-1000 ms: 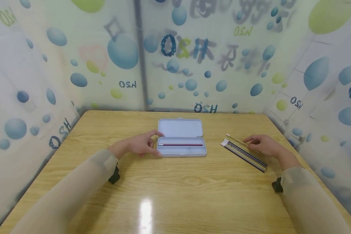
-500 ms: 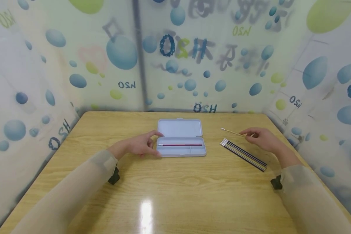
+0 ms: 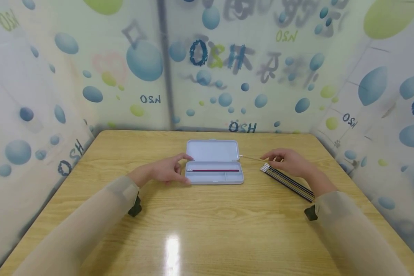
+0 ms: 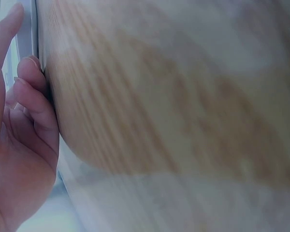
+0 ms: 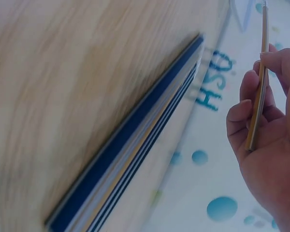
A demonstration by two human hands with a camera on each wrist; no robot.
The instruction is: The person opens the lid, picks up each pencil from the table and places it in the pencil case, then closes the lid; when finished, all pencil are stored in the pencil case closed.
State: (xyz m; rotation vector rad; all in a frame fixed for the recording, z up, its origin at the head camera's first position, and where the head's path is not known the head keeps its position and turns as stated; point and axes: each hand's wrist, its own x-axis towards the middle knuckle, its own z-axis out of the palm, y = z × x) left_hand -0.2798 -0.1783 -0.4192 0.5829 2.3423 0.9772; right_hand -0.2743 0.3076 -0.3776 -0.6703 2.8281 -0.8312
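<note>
A pale blue pencil case (image 3: 234, 177) lies with its lid raised, a dark red pencil (image 3: 214, 170) in its long rear compartment. My left hand (image 3: 166, 169) holds the case's left end, index fingertip by the hinge and thumb at the front corner. My right hand (image 3: 287, 161) pinches a gold pencil (image 3: 251, 158) above the table, its white eraser end pointing left beside the lid's right edge. In the right wrist view, the gold pencil (image 5: 259, 101) runs from thumb and index fingertip across the curled fingers. Several striped pencils (image 3: 289, 185) lie together under that hand.
The wooden table (image 3: 220, 226) reaches back to a patterned curtain (image 3: 262, 69), with more curtain on both sides. A small divider forms a short section in the case's front right.
My right hand has lifted the gold pencil from beside the striped pencils and carried it left, its eraser end now at the case lid. The left hand stays in place.
</note>
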